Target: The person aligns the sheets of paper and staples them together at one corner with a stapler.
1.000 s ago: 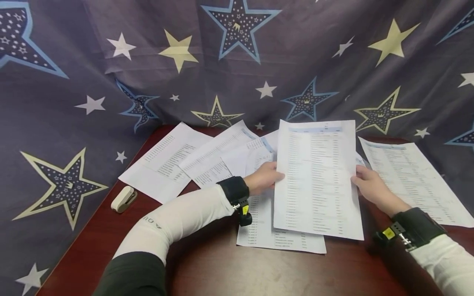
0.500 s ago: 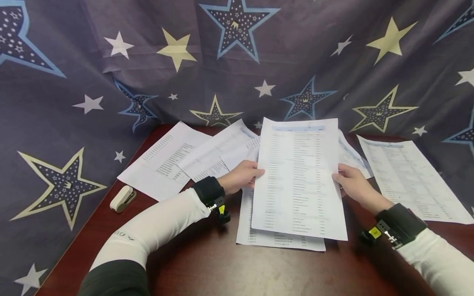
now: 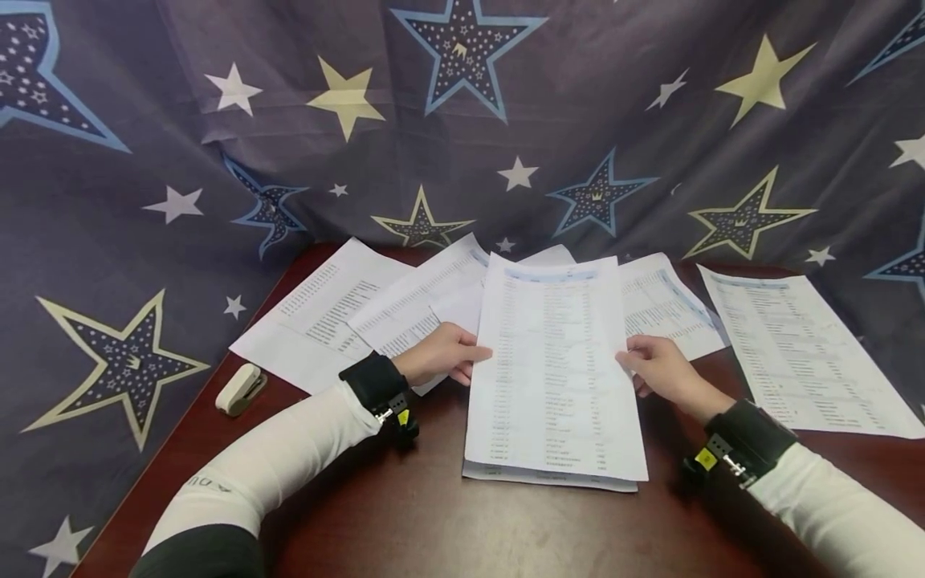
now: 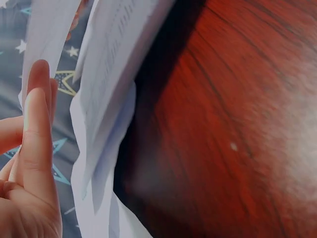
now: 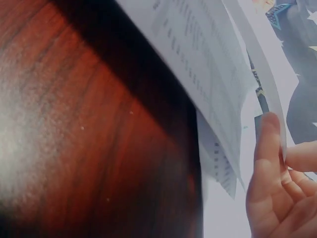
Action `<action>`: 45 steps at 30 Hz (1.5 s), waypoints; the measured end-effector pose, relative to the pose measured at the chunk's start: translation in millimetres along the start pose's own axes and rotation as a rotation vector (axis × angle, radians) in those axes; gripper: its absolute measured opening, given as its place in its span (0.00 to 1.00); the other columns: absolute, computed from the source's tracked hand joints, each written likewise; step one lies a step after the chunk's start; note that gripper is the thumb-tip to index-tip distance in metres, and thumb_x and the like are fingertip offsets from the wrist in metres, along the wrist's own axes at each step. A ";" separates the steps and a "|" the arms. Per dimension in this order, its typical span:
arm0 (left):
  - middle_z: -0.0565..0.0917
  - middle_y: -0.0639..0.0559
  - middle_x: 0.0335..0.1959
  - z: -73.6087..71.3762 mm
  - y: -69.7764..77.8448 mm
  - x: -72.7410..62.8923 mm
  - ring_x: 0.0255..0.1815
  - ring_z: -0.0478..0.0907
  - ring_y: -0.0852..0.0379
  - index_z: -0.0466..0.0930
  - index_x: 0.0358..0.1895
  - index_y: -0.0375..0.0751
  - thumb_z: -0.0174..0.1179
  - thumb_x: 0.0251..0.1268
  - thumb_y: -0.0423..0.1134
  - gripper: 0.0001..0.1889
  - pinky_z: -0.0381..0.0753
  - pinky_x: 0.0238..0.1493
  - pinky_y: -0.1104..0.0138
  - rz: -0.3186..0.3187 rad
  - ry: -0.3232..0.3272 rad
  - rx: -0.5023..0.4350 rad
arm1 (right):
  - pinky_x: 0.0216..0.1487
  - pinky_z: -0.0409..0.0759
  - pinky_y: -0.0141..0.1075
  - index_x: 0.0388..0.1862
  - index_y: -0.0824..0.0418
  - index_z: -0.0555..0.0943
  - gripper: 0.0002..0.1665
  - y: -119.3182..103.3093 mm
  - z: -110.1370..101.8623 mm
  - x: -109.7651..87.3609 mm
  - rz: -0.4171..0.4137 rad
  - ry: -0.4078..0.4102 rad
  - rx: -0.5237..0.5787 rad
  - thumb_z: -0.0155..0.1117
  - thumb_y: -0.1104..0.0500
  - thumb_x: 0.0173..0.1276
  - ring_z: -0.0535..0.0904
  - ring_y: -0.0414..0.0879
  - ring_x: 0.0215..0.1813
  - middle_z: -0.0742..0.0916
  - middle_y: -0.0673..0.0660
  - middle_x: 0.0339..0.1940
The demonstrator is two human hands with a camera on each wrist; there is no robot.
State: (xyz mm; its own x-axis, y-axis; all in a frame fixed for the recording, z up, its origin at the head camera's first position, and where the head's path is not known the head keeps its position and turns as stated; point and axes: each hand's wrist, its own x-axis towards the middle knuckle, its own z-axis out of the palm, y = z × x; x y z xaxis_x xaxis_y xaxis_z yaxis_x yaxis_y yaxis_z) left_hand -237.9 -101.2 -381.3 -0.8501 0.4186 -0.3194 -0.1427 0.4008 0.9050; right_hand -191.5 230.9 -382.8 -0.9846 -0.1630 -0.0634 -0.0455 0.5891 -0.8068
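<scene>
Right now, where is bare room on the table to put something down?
On the near side, the table is bare between left sleeve, right sleeve and the lower paper beneath the held paper. A smaller patch lies between stapler and left sleeve. The far side is crowded with overlapping papers.

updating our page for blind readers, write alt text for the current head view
A person's left hand and right hand hold in their fingers a printed sheet by its side edges, over another sheet on a reddish table. More sheets lie to both sides, with a white stapler at the left; a star-patterned cloth hangs behind.
</scene>
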 end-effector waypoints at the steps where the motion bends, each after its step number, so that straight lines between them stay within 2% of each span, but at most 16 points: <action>1: 0.85 0.44 0.26 -0.3 -1.0 -0.2 0.21 0.80 0.60 0.81 0.46 0.25 0.57 0.70 0.34 0.12 0.82 0.26 0.67 -0.003 -0.005 0.007 | 0.23 0.78 0.37 0.49 0.77 0.75 0.14 0.8 1.3 0.3 0.000 -0.006 0.002 0.54 0.65 0.73 0.79 0.48 0.22 0.84 0.58 0.27; 11: 0.81 0.46 0.18 -6.0 -14.0 1.9 0.18 0.81 0.57 0.81 0.39 0.25 0.52 0.74 0.36 0.14 0.78 0.19 0.71 0.000 -0.106 0.029 | 0.25 0.78 0.39 0.46 0.74 0.77 0.12 6.4 12.1 5.7 0.055 -0.024 -0.046 0.56 0.63 0.72 0.80 0.48 0.22 0.85 0.58 0.27; 16: 0.79 0.46 0.16 -6.7 -16.3 2.5 0.15 0.79 0.58 0.81 0.34 0.27 0.53 0.73 0.36 0.14 0.76 0.17 0.71 0.004 -0.111 0.059 | 0.23 0.77 0.39 0.45 0.74 0.77 0.13 8.8 14.3 6.3 0.066 -0.027 -0.073 0.58 0.63 0.72 0.80 0.48 0.21 0.85 0.57 0.26; 22: 0.79 0.47 0.15 -3.9 -17.9 4.5 0.14 0.78 0.59 0.80 0.30 0.29 0.53 0.73 0.36 0.15 0.76 0.17 0.71 0.001 -0.129 0.068 | 0.19 0.70 0.35 0.45 0.74 0.77 0.12 11.0 13.9 5.6 0.054 -0.025 -0.093 0.59 0.64 0.71 0.77 0.46 0.18 0.83 0.55 0.23; 29: 0.80 0.47 0.15 -2.7 -21.2 6.2 0.12 0.77 0.60 0.82 0.31 0.28 0.53 0.73 0.36 0.15 0.74 0.16 0.71 -0.015 -0.155 0.087 | 0.19 0.70 0.34 0.43 0.75 0.77 0.12 14.0 18.2 6.8 0.059 -0.020 -0.117 0.61 0.64 0.69 0.76 0.45 0.17 0.83 0.55 0.23; 37: 0.79 0.49 0.13 -5.5 -24.7 9.6 0.08 0.70 0.64 0.82 0.25 0.30 0.54 0.72 0.38 0.18 0.70 0.13 0.74 0.015 -0.171 0.184 | 0.19 0.69 0.35 0.34 0.68 0.80 0.07 16.4 20.0 6.5 0.044 -0.031 -0.198 0.64 0.63 0.67 0.74 0.45 0.17 0.80 0.54 0.20; 45: 0.78 0.49 0.12 -7.0 -24.6 9.6 0.08 0.68 0.64 0.81 0.22 0.33 0.53 0.73 0.37 0.18 0.69 0.12 0.74 0.020 -0.203 0.236 | 0.20 0.68 0.36 0.28 0.62 0.82 0.08 15.2 18.5 6.4 0.046 -0.033 -0.285 0.66 0.60 0.66 0.75 0.45 0.17 0.79 0.52 0.17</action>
State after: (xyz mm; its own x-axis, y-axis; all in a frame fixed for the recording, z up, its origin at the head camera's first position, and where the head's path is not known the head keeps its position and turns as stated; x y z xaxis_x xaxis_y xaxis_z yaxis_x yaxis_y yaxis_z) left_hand -246.1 -112.8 -404.6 -0.7292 0.5731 -0.3738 0.0145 0.5592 0.8289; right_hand -195.3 224.2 -406.3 -0.9808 -0.1541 -0.1194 -0.0511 0.7941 -0.6056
